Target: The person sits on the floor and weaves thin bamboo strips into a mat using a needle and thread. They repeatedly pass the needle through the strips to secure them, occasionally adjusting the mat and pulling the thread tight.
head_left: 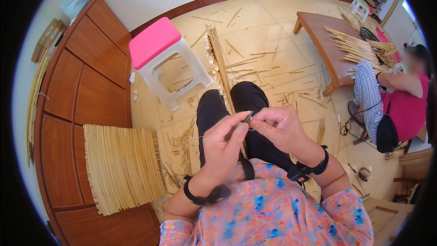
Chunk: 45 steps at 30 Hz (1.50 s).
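Over my lap my two hands meet, fingertips almost touching. My left hand (225, 139) pinches a small dark strip (249, 116) between thumb and forefinger; its exact kind is too small to tell. My right hand (283, 130) is closed in a pinch beside it, with a bit of pale thread (251, 130) showing below the fingertips. What lies inside the right pinch is hidden. A long wooden bar (221, 69) runs away from me between my knees, with several whitish bobbins (215, 66) hanging along its left side.
A pink-topped white stool (157, 41) stands ahead left. A reed mat (122, 168) leans on the brown cabinet (98, 86). Reed scraps (184, 148) litter the floor. At right, a person (407, 95) sits by a low table (316, 41) bearing reed sticks (348, 48).
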Motion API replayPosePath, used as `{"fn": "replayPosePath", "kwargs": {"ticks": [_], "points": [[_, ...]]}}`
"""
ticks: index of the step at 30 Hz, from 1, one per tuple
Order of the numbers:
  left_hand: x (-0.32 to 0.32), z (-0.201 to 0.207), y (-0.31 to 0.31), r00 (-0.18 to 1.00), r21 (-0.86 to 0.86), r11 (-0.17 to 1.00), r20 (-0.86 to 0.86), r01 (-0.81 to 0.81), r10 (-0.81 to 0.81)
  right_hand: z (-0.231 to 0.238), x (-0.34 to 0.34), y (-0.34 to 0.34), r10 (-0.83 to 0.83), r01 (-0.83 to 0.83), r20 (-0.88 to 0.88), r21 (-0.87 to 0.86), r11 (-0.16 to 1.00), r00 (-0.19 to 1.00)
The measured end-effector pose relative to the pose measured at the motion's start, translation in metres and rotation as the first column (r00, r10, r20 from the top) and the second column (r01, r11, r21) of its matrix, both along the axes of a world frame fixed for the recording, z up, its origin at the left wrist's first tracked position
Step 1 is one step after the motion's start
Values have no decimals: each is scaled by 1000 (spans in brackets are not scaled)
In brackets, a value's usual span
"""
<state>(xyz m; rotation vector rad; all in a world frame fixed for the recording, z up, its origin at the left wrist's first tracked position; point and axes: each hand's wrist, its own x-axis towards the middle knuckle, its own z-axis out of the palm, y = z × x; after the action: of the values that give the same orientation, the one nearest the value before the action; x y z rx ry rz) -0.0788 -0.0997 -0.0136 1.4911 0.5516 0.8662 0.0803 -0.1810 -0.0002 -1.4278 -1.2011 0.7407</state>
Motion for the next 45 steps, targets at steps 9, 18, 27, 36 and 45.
{"fn": "replayPosePath", "kwargs": {"ticks": [9,18,27,36,45], "points": [[-11,9,19,998,-131,991,59,20,-12,-10,-1,-1,-72,45,-409,-74,996,910],[4,-6,5,969,-424,872,102,245,-223,-3,-4,4,-53,58,-383,2,998,922],[-46,17,46,985,-260,951,-7,-167,171,-11,109,-50,-522,519,267,88,850,810],[-104,38,82,887,-127,899,153,-420,436,3,274,-144,-780,941,625,282,187,-32],[-47,30,21,985,-214,975,147,-61,94,18,-14,7,30,-32,-24,-75,997,999]]}}
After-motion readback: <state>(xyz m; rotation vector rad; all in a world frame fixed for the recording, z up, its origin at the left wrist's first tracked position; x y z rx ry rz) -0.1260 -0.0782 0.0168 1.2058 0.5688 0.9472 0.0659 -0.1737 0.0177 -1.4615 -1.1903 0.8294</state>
